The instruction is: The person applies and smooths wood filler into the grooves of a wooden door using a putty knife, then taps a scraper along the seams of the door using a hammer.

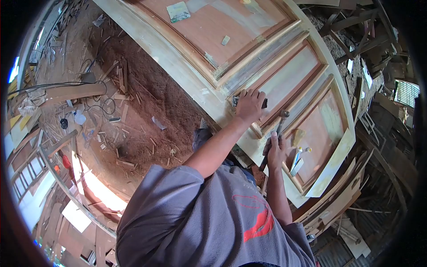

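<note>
A large wooden panel door [195,66] with raised mouldings lies in front of me. My left hand [250,106] is closed over a dark block-shaped tool [265,103] at the corner of the narrow middle panel. Both ends of that tool stick out from under the hand, but its underside is hidden. Closer to my body, my right hand [275,149] grips a hammer [284,115] by its handle, the metal head pointing away from me above the door's moulding. Beside this hand, a tube [296,156] and a yellowish scrap [299,137] rest on the door.
A painted, worn sheet of sandpaper [179,12] and a small block [226,40] lie on the far panel. Sawdust [155,98] and wood offcuts cover the floor at left, with a black cable [58,84]. Stacked curved boards [340,196] stand at right.
</note>
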